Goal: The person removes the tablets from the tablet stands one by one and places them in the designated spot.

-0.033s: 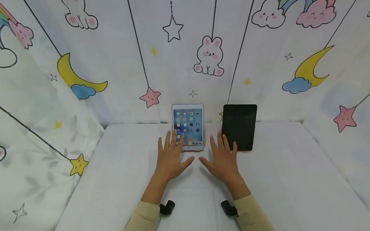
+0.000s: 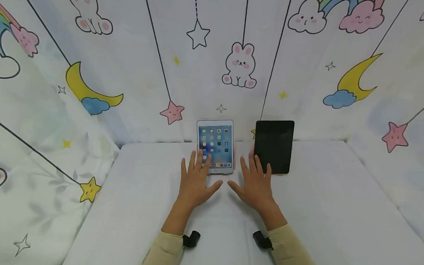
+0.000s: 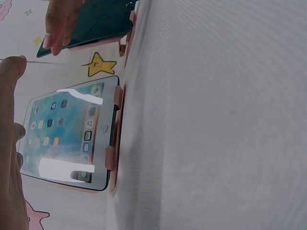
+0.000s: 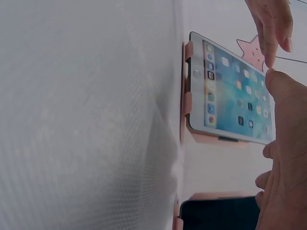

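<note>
A white tablet [image 2: 216,140] with a lit screen of app icons leans upright in a pink stand [image 3: 111,158]. Beside it on the right is a black tablet [image 2: 275,142], its screen dark, propped the same way. My left hand [image 2: 195,182] is spread palm down before the white tablet, and its fingers overlap the lower left of that screen in the head view. With fingers likewise spread, my right hand [image 2: 255,184] overlaps the lower left corner of the black tablet. The two thumbs point toward each other with a gap between them. Neither hand holds anything.
Both stands are on a table [image 2: 142,223] covered in white cloth, near its back edge. Behind rises a cloth backdrop [image 2: 213,85] printed with stars, moons and rabbits. A small black camera mount [image 2: 192,239] sits at the left sleeve, another mount [image 2: 262,240] at the right.
</note>
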A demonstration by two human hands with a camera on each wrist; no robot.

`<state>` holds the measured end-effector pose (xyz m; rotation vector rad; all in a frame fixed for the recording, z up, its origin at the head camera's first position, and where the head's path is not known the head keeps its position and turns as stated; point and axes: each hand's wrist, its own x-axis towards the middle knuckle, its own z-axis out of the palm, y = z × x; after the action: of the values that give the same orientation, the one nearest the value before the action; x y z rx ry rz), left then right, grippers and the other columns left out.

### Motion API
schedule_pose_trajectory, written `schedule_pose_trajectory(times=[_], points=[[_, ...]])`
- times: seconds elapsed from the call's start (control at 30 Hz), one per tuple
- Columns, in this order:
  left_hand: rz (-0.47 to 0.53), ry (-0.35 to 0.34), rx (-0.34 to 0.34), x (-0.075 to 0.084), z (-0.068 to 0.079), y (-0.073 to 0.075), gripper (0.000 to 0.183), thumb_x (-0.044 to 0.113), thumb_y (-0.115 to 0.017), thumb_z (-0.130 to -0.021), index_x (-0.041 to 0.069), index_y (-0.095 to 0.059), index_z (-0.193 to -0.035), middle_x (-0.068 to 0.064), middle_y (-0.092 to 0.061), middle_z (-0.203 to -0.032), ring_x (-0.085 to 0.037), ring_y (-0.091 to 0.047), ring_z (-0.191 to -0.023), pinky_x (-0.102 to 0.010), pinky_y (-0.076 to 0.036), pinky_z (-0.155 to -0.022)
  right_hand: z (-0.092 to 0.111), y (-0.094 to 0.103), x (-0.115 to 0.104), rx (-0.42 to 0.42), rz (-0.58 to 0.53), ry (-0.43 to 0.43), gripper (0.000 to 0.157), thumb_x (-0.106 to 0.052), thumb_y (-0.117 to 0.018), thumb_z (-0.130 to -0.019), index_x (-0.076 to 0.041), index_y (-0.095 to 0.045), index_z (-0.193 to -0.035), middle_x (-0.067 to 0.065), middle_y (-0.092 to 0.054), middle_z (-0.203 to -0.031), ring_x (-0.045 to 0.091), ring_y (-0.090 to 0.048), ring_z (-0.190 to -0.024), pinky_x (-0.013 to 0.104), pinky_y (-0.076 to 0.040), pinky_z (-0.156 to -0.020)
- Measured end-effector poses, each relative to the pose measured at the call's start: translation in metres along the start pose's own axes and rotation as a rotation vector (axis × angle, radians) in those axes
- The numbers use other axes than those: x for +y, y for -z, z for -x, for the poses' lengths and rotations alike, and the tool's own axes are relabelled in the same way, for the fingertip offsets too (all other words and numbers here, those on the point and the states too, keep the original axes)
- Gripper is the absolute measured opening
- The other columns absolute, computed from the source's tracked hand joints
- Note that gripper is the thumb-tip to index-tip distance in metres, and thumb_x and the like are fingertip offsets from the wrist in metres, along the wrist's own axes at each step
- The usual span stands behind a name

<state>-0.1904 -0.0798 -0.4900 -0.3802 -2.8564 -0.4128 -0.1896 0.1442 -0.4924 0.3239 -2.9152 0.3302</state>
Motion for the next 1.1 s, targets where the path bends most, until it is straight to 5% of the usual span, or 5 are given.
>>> schedule_pose_trajectory(times=[0.27,0.47,0.9,1.1], points=[[0.030,-0.014,0.044,-0.002,0.001,0.003,0.094,0.071,-0.052,-0.091,0.020,-0.023,-0.164,-0.012,-0.011,-0.173,-0.031,-0.001,-0.162,-0.064,-0.003,-0.127,-0.002,0.003,-0.002,0.017,-0.022,0.015,0.096,-0.069,-0.058,-0.091,-0.014,-0.026,-0.163,0.018,-0.020,-0.170,0.037,-0.014,-0.159,0.074,-0.013,-0.121],[0.160,-0.041,0.132,-0.005,0.001,0.004,0.093,0.061,-0.058,-0.092,0.014,-0.022,-0.164,-0.015,-0.015,-0.172,-0.034,-0.008,-0.161,-0.061,-0.012,-0.128,-0.002,0.003,-0.001,0.081,-0.104,0.028,0.090,-0.064,-0.058,-0.094,-0.010,-0.032,-0.160,0.019,-0.034,-0.164,0.038,-0.029,-0.153,0.069,-0.023,-0.122],[0.502,0.009,0.224,-0.010,-0.012,0.017,0.089,0.036,-0.069,-0.093,0.007,-0.022,-0.163,-0.013,-0.020,-0.171,-0.031,-0.024,-0.157,-0.052,-0.028,-0.125,-0.017,0.019,-0.015,0.200,-0.526,-0.022,0.069,-0.039,-0.066,-0.097,-0.009,-0.041,-0.154,0.016,-0.055,-0.145,0.034,-0.053,-0.132,0.058,-0.046,-0.111],[0.692,0.102,0.271,-0.018,-0.025,0.019,0.083,0.028,-0.069,-0.094,0.018,-0.024,-0.163,-0.009,-0.034,-0.164,-0.027,-0.038,-0.149,-0.051,-0.036,-0.122,-0.039,0.012,-0.022,0.247,-0.761,-0.111,0.056,-0.023,-0.069,-0.097,-0.008,-0.049,-0.147,0.016,-0.062,-0.129,0.031,-0.062,-0.118,0.052,-0.052,-0.105]])
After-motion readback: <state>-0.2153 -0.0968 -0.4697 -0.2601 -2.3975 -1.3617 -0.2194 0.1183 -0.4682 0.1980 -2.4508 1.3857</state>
